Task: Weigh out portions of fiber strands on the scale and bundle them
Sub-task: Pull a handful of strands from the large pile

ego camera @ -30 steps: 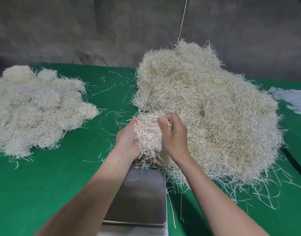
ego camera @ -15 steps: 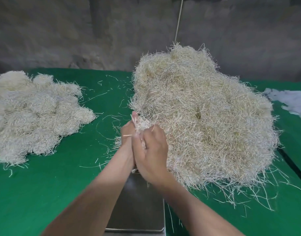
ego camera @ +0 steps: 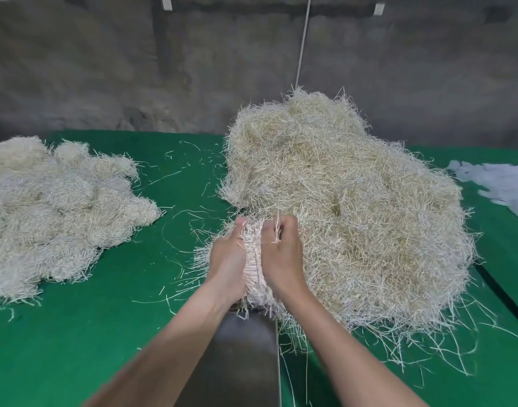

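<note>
Left hand and right hand both grip a fiber bundle above the scale, beside the large pile.

Scale pan: cut by frame edge at 6 o'clock. Pale heap: cut at 9 o'clock. White material, 3 o'clock: cut off, blurred, unidentifiable.

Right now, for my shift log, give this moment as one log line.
left grip: holds fiber portion | right grip: holds it too | portion: at far edge of scale | loose pile: right of grips
</note>
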Demonstrator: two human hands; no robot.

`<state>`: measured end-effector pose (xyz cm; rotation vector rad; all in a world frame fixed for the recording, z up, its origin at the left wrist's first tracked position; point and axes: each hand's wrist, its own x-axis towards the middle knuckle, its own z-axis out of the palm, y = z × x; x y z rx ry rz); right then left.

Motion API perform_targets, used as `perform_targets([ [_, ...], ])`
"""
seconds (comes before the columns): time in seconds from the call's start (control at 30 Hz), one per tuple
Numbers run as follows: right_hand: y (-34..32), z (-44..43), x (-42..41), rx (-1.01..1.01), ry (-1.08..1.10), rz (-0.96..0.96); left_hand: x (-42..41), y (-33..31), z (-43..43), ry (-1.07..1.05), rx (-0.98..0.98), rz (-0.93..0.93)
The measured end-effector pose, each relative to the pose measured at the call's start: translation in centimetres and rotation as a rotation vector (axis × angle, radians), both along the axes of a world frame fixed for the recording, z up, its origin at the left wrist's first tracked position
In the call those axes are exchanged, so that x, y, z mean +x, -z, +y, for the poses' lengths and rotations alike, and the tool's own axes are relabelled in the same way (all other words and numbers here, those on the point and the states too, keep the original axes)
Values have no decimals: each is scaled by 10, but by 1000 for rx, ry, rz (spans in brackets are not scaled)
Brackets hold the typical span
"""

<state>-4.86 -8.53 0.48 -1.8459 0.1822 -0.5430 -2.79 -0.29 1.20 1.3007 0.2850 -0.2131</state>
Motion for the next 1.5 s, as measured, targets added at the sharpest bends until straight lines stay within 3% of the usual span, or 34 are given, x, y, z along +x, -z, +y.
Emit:
perform_targets([
  [0.1,-6,1,-1,312,-233,13,4,-4,4,8,278,-349],
  [0.2,-8,15,-2,105,-302,30,9,-3,-7,-20,327,-473],
  [0.27,-6,13,5,63,-132,13,7,-10,-10,-44,185,-408],
  [0.33,-10,-6,15,154,44,69,1,-6,-3,-55,56,-336],
  [0.43,-19,-30,27,405,235,159,-19,10,8,19,183,-298],
  [0.5,-24,-22,28,455,298,136,-37,13,-3,172,71,-135],
  [0.57,-19,-9,25,338,308,4,-36,9,-19,167,-109,-5],
  [0.63,-1,10,6,70,178,-144,-12,1,-21,4,-257,92],
  [0.7,16,27,-17,-247,82,-242,9,-2,-12,-164,-311,171],
  [0.77,13,18,-13,-358,39,-251,6,-1,-11,-163,-290,177],
  [0.9,-14,-15,8,-168,83,-133,-16,-1,-22,-11,-59,122],
  [1.03,-4,28,-10,-322,138,-310,0,-19,-8,-143,-287,66],
  [1.13,-9,-1,9,-93,79,-83,-15,-16,-18,-65,-127,121],
  [1.17,-7,-8,10,-54,91,-89,-18,-15,-18,-49,-90,134],
  [1.3,7,35,-10,-294,172,-233,-6,-11,-9,-154,-340,99],
  [1.37,5,30,-7,-244,142,-196,-5,-7,-9,-140,-169,74],
  [1.43,-3,3,3,-38,120,-96,-6,-4,-10,-79,63,68],
  [1.5,-9,-19,2,134,13,-30,-1,1,-9,-52,216,-131],
])
